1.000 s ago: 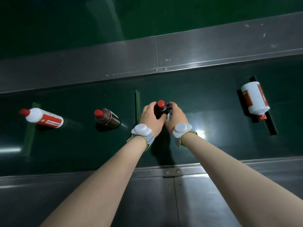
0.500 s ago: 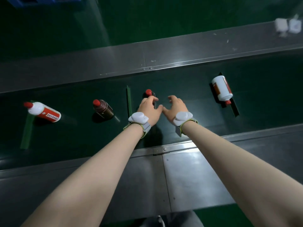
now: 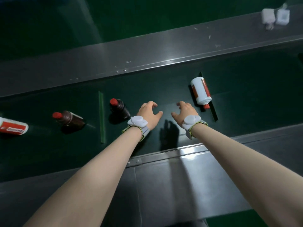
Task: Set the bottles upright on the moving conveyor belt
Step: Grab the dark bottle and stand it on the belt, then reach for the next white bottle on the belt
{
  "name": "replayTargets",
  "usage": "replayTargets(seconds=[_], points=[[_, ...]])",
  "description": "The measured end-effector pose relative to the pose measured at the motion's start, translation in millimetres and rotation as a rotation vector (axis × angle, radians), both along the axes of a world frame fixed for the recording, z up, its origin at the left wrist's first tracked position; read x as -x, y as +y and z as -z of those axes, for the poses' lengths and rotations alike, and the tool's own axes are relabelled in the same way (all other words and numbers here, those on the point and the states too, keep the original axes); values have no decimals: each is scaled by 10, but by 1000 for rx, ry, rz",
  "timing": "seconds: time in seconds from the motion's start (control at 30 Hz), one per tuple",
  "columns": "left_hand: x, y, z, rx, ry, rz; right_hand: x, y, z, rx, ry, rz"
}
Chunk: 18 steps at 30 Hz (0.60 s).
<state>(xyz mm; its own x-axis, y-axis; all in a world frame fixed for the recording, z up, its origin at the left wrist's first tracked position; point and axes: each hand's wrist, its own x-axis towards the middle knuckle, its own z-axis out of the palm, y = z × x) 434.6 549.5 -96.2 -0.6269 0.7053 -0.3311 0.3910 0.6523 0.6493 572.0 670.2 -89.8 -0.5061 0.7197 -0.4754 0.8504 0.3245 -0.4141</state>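
Two bare forearms are stretched forward over the dark green conveyor belt [image 3: 246,95], palms turned down. The left hand [image 3: 148,114] and the right hand [image 3: 184,113] are held side by side with a gap between them; the fingers of both are spread wide and curled, and nothing is held. A pale grey wrist device [image 3: 137,122] is strapped on the left wrist, and a matching one [image 3: 191,121] on the right.

A white bottle [image 3: 200,92] with a red cap and a red label is laid on its side just beyond the right hand; its writing cannot be read. A dark brown bottle [image 3: 118,108] with a red cap is set upright just left of the left hand. A second brown bottle [image 3: 70,119] is seen farther left, upright. Another white bottle [image 3: 13,127], lying down and red-labelled, is cut off at the left edge; its print is blurred.
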Motion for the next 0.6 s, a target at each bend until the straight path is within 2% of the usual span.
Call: replayTargets(seconds=[0.23, 0.4, 0.5, 0.6], points=[[-519, 1121, 534, 93, -48, 126, -503, 1066, 532, -85, -170, 38], [-681, 1367, 926, 230, -31, 309, -581, 1497, 908, -84, -161, 153], [-725, 1442, 1123, 259, -28, 315, -501, 1680, 1165, -68, -171, 192], [-759, 1450, 1237, 270, -14, 308, -405, 1765, 1292, -151, -250, 228]])
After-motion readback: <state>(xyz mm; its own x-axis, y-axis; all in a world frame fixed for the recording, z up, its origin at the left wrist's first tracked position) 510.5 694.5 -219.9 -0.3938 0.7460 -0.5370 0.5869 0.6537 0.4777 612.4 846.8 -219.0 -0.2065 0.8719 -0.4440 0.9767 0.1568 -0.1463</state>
